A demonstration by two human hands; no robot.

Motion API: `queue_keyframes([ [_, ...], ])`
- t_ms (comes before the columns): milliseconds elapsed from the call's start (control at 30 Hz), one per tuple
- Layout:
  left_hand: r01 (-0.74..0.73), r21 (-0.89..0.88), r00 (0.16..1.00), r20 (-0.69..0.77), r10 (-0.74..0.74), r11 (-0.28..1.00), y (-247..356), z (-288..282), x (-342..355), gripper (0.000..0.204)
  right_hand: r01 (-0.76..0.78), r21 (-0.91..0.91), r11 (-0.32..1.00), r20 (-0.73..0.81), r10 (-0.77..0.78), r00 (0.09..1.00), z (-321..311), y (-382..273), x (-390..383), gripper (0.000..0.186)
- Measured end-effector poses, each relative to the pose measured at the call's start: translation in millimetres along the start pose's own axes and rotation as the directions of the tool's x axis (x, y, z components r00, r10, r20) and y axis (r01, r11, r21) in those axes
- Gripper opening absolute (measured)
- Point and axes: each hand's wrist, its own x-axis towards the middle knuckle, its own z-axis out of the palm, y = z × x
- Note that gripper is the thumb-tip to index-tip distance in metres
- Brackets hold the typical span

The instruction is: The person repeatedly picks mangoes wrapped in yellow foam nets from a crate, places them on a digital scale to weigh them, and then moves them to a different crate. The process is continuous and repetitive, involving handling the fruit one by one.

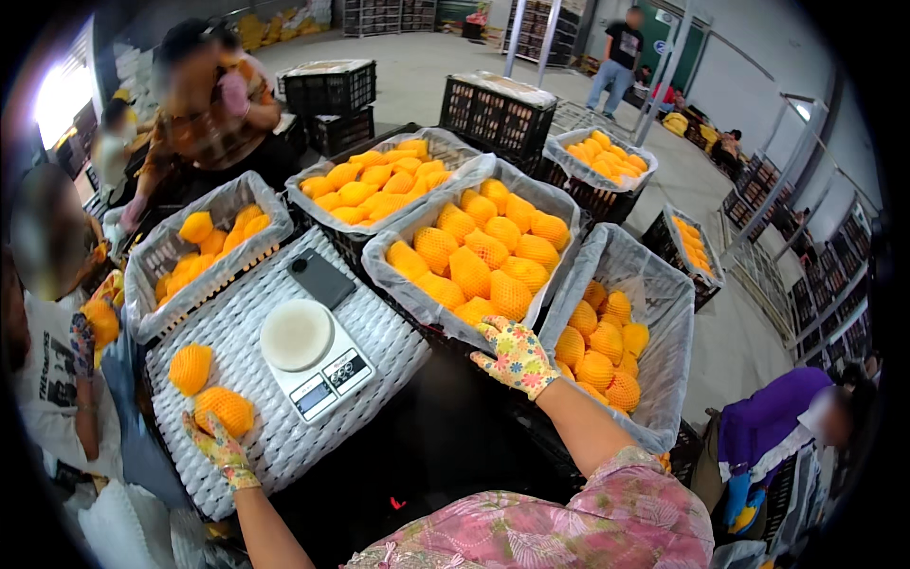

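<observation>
My left hand, in a floral glove, lies at the near side of a fruit in an orange foam net. Its fingers are apart and touch or nearly touch that fruit, not wrapped round it. Just beyond sits a second netted fruit. Both rest on a padded white work surface, left of a white kitchen scale with a bare round pan. My right hand, gloved alike, spreads its fingers over the near rim of a lined crate, against the netted fruits inside.
A dark phone lies behind the scale. More lined crates of fruit stand at the left, behind and right. Black crates are stacked farther back. Co-workers stand across at the left and bend at the right.
</observation>
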Motion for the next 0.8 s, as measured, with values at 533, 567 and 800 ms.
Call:
queue_keyframes([
  [533, 0.102, -0.131, 0.992, -0.060, -0.111, 0.986, 21, 3, -3, 0.058, -0.032, -0.061, 0.998, -0.102, 0.025, 0.994, 15, 0, 4, 0.026],
  [567, 0.114, -0.171, 0.990, -0.057, -0.126, 0.979, 18, 2, -3, 0.058, -0.041, -0.060, 0.997, -0.061, 0.037, 0.997, 14, -3, 7, 0.024],
  [800, 0.047, -0.167, 0.994, -0.093, -0.063, 0.985, 15, 5, -3, 0.054, -0.041, -0.052, 0.998, -0.073, 0.037, 0.997, 15, -1, 7, 0.022],
])
